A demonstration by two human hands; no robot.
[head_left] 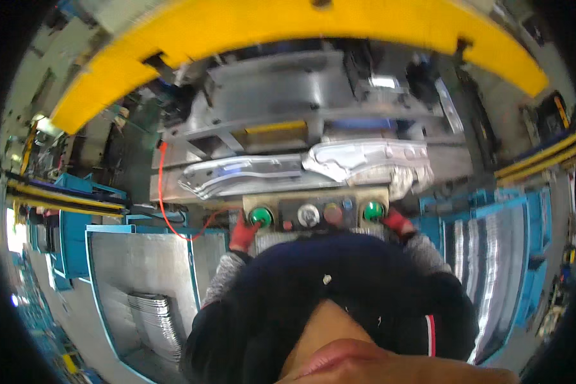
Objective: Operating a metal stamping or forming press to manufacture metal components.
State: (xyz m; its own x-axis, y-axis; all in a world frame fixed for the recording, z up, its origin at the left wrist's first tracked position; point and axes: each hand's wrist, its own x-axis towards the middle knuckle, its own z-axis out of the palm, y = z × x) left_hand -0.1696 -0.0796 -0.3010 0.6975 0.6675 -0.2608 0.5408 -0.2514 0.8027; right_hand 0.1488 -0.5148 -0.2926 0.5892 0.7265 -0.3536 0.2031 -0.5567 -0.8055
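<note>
In front of my body stands a control box (pixel 288 208) with a green push button at each end. My left hand (pixel 241 234), in a red glove, is at the box's left end, its thumb on the left green button (pixel 260 217). At the opposite end my right hand (pixel 399 223), also red-gloved, reaches the edge of the right green button (pixel 373 211) with its thumb. Both hands look open and hold nothing, though some fingers are hard to make out. Just beyond the box lie a long shaped metal panel (pixel 243 174) and a brighter pressed part (pixel 365 159).
Behind the parts is a grey metal press fixture (pixel 281 86), under a curved-looking yellow beam (pixel 339 19). A blue-framed bin (pixel 141 256) with stacked metal strips (pixel 155 320) stands left. Another blue-framed bin (pixel 521 256) holds long metal pieces at right. An orange cable (pixel 162 192) hangs left.
</note>
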